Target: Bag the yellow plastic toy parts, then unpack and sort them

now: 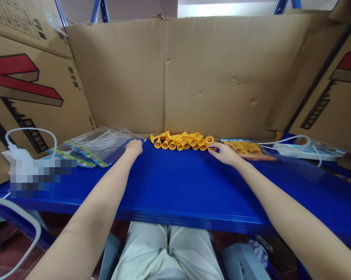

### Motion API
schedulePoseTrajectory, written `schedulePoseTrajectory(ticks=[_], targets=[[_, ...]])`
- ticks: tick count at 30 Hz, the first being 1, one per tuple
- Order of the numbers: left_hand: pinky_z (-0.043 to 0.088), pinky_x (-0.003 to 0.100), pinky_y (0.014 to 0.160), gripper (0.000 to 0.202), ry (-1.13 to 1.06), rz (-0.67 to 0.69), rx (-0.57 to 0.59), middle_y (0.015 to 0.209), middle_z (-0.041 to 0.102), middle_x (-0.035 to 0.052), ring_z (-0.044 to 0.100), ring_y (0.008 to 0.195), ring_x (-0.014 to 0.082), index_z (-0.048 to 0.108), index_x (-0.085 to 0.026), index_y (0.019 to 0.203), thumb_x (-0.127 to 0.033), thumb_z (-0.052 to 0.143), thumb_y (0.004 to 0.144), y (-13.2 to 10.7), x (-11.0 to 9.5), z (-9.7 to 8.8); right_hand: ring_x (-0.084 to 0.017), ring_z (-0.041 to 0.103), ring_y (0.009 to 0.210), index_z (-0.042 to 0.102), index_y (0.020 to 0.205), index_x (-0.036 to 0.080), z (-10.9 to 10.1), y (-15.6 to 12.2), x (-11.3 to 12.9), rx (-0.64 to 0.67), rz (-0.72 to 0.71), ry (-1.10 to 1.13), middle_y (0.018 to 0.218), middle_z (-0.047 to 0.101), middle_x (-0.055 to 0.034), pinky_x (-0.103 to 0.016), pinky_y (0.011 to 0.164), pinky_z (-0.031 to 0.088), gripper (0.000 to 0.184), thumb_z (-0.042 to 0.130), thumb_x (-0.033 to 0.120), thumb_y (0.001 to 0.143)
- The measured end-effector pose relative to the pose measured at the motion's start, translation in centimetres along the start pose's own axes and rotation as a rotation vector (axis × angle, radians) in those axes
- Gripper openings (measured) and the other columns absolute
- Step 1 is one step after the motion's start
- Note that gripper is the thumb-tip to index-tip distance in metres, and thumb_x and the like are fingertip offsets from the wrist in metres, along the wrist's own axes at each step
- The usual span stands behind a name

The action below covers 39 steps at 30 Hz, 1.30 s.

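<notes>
A pile of small yellow plastic horns lies on the blue table, most bell mouths facing me. At the pile's right end, my right hand has its thumb and fingers closed around one yellow horn. My left hand is closed like a fist, left of the pile, at the right edge of the clear plastic bags. Its fingertips are hidden, so what it holds, if anything, cannot be seen. Just right of my right hand lies a clear bag with yellow horns inside.
Cardboard walls off the back, with printed boxes at the left and right. A white plug with a cable stands at the left, partly pixelated. A white power strip with cables lies at the right. The table's front edge crosses above my lap.
</notes>
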State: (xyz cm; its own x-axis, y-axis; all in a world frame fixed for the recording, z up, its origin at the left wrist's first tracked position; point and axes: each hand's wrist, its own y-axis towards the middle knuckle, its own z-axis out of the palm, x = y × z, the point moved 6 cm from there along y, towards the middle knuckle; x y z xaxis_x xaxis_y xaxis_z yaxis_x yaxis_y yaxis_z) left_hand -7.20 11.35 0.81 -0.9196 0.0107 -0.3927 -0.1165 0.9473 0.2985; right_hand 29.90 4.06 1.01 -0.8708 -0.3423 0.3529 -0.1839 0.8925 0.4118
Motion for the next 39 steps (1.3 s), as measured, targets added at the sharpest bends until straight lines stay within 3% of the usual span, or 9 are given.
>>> schedulePoseTrajectory(ticks=[4, 8, 12, 17, 19, 23, 30, 36, 39], targets=[[0.048, 0.042, 0.09, 0.019, 0.349, 0.043, 0.095, 0.094, 0.069, 0.021, 0.062, 0.105, 0.0369, 0.069, -0.015, 0.077, -0.009, 0.066, 0.06, 0.1, 0.6, -0.6, -0.025, 0.063, 0.105, 0.069, 0.104, 0.014, 0.2, 0.1, -0.1, 0.003, -0.027, -0.017, 0.112, 0.068, -0.0118, -0.037, 0.098, 0.045, 0.027, 0.053, 0.018, 0.083], [0.047, 0.034, 0.092, 0.038, 0.484, 0.185, 0.106, 0.107, 0.069, 0.0147, 0.062, 0.107, 0.0289, 0.069, -0.018, 0.099, -0.008, 0.059, 0.064, 0.0, 1.5, -1.7, -0.023, 0.065, 0.101, 0.07, 0.101, 0.014, 0.3, 0.3, -0.1, -0.022, -0.065, -0.028, 0.108, 0.07, -0.0105, -0.035, 0.094, 0.048, 0.025, 0.053, 0.017, 0.082], [0.047, 0.031, 0.09, 0.044, 0.522, 0.232, -0.032, 0.109, 0.069, 0.0116, 0.063, 0.106, 0.0244, 0.064, -0.018, 0.114, -0.01, 0.047, 0.074, -0.2, 1.9, -4.0, -0.022, 0.066, 0.099, 0.071, 0.099, 0.016, 0.3, 0.4, -0.1, -0.042, -0.091, -0.042, 0.106, 0.071, -0.0095, -0.034, 0.091, 0.049, 0.024, 0.054, 0.017, 0.081], [0.046, 0.03, 0.09, 0.046, 0.403, 0.424, -0.175, 0.116, 0.067, 0.0088, 0.061, 0.106, 0.0217, 0.063, -0.017, 0.114, -0.009, 0.04, 0.075, -1.3, -0.6, -6.4, -0.022, 0.067, 0.097, 0.071, 0.098, 0.016, 0.4, 0.4, -0.3, -0.053, -0.1, -0.048, 0.105, 0.071, -0.0094, -0.034, 0.09, 0.05, 0.023, 0.055, 0.017, 0.081], [0.047, 0.028, 0.087, 0.043, 0.365, 0.522, -0.124, 0.11, 0.069, 0.0073, 0.063, 0.101, 0.0201, 0.066, -0.017, 0.106, -0.009, 0.041, 0.073, -1.9, -1.7, -6.4, -0.022, 0.067, 0.097, 0.07, 0.098, 0.016, 0.4, 0.5, -0.4, -0.046, -0.092, -0.047, 0.105, 0.071, -0.01, -0.034, 0.089, 0.05, 0.023, 0.055, 0.017, 0.081], [0.047, 0.024, 0.074, 0.033, 0.363, 0.614, 0.157, 0.086, 0.071, 0.0043, 0.064, 0.08, 0.0169, 0.069, -0.018, 0.085, -0.009, 0.045, 0.066, -3.3, -2.6, -4.5, -0.023, 0.066, 0.098, 0.069, 0.1, 0.014, 0.2, 0.6, -0.1, -0.102, -0.095, -0.049, 0.107, 0.07, -0.012, -0.035, 0.09, 0.049, 0.024, 0.054, 0.015, 0.082], [0.044, 0.023, 0.066, 0.025, 0.399, 0.541, 0.459, 0.082, 0.071, 0.0042, 0.062, 0.072, 0.0163, 0.068, -0.019, 0.07, -0.01, 0.048, 0.057, -5.1, -1.9, -1.6, -0.023, 0.061, 0.104, 0.063, 0.109, 0.012, -0.2, 1.6, 5.6, -0.242, -0.237, -0.122, 0.11, 0.066, -0.0134, -0.037, 0.092, 0.045, 0.029, 0.045, 0.017, 0.087], [0.045, 0.028, 0.067, 0.021, 0.412, 0.332, 0.396, 0.074, 0.071, 0.0071, 0.064, 0.073, 0.0213, 0.068, -0.018, 0.065, -0.023, 0.047, 0.066, -4.1, -2.6, -2.0, -0.028, 0.06, 0.105, 0.061, 0.11, 0.014, 2.7, 3.5, 9.8, -0.032, -0.171, -0.341, 0.116, 0.062, -0.0141, -0.039, 0.087, 0.045, 0.03, 0.046, 0.03, 0.091], [0.047, 0.031, 0.074, 0.039, 0.432, 0.243, 0.34, 0.073, 0.071, 0.0109, 0.066, 0.078, 0.0251, 0.068, -0.017, 0.064, -0.041, 0.041, 0.078, -3.6, -3.2, -2.1, -0.03, 0.06, 0.106, 0.055, 0.117, 0.011, 4.1, 4.2, 10.1, 0.045, -0.044, -0.335, 0.12, 0.061, -0.0169, -0.04, 0.085, 0.046, 0.037, 0.046, 0.035, 0.091]])
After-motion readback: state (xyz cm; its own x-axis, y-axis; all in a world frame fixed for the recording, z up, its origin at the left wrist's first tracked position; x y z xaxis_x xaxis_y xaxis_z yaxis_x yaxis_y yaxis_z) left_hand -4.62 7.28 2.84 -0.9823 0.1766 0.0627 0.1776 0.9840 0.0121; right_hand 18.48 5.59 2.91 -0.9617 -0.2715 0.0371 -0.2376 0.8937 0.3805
